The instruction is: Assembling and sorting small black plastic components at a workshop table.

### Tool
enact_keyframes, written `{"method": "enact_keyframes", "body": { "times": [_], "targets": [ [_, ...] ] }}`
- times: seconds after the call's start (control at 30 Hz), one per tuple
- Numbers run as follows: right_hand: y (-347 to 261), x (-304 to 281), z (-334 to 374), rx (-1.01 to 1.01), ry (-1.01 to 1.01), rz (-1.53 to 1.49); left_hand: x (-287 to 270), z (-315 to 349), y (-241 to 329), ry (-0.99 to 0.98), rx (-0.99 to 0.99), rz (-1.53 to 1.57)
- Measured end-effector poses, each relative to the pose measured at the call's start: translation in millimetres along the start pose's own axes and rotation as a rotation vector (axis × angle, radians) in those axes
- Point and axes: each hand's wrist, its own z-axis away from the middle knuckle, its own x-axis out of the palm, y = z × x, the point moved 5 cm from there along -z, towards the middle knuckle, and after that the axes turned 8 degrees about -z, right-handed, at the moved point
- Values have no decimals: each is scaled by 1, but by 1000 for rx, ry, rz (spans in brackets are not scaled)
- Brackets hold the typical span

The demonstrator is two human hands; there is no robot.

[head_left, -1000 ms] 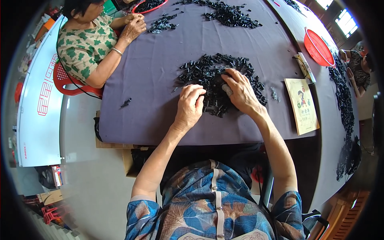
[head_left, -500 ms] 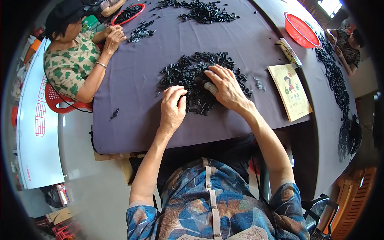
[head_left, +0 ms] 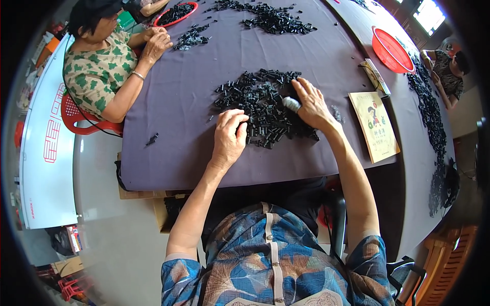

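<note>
A heap of small black plastic pieces (head_left: pixel 258 94) lies on the grey cloth in front of me, with some grey, clear-looking bits among them. At its left edge is my left hand (head_left: pixel 229 136), its fingers curled toward the thumb. Whatever those fingers may hold is hidden. My right hand (head_left: pixel 314 109) rests over the right side of the heap, fingers stretched out, palm down. A whitish wrap (head_left: pixel 291 104) covers its thumb. Beside that hand sits a small cluster of clear bits (head_left: pixel 337 114), partly behind the wrist.
A yellow booklet (head_left: pixel 375 127) lies to the right, near a long narrow box (head_left: pixel 376 77). Red baskets (head_left: pixel 392 49) and more black heaps (head_left: pixel 278 19) stand farther off. A co-worker (head_left: pixel 102 66) sits at the left; another person (head_left: pixel 449 71) is at the far right.
My right hand has slid from the middle of the heap to its right side, fingers still spread. My left hand stays curled by the left edge. The whole view has shifted a little.
</note>
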Motion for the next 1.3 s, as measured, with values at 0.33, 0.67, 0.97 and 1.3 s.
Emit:
{"method": "enact_keyframes", "body": {
  "times": [0.33,0.67,0.97,1.3],
  "targets": [
    [-40,11,-3,-223,32,85,0,-2,3,72,82,-93],
    [-107,-6,38,-484,102,-166,-10,0,-1,160,65,-47],
    [-79,1,36,-426,104,-128,-11,4,2,74,151,-184],
    [-76,-9,41,-359,112,-139,-27,11,-10,63,-82,54]
  ]
}}
